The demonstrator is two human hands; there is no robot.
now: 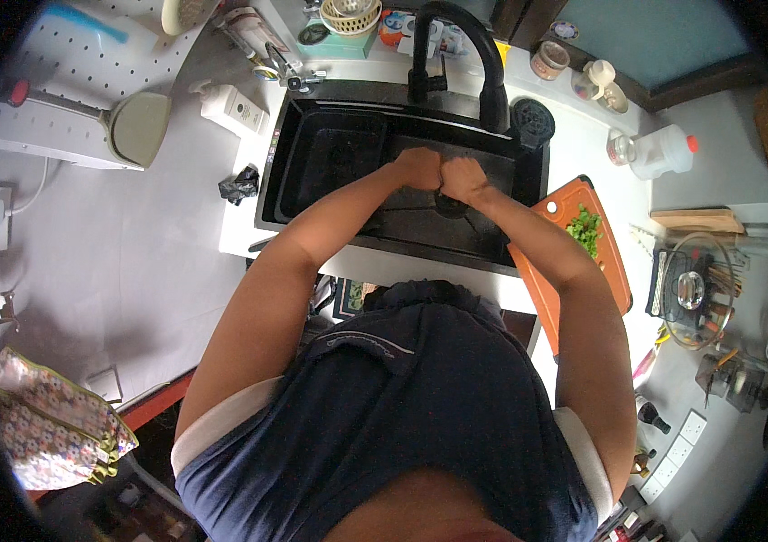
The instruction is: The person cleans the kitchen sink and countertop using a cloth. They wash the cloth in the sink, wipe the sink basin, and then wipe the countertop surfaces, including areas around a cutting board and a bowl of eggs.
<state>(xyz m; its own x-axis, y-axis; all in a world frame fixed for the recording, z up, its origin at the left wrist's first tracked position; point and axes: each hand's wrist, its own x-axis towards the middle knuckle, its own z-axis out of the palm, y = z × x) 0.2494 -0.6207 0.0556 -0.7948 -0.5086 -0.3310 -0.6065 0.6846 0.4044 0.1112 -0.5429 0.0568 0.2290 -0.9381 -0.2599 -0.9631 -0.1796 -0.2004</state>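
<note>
Over the right part of the black sink (384, 245), my left hand (419, 168) and my right hand (463, 179) meet knuckle to knuckle, with fingers curled inward. Whatever may be inside them is hidden by the backs of the hands. Below my right hand, a dark round drain (450, 205) partly shows in the basin. Behind the sink, a black gooseneck faucet (424, 61) arches over with its spout above the back rim. My right forearm crosses over an orange cutting board (540, 281), on which chopped green leaves (584, 230) lie in a small heap.
A black basin insert (330, 159) occupies the sink's left side. Left of it are a white pump bottle (233, 110) and a crumpled black plastic bag (240, 185). A plastic jug (663, 152) stands at the right. A glass lid (698, 291) is beyond the cutting board.
</note>
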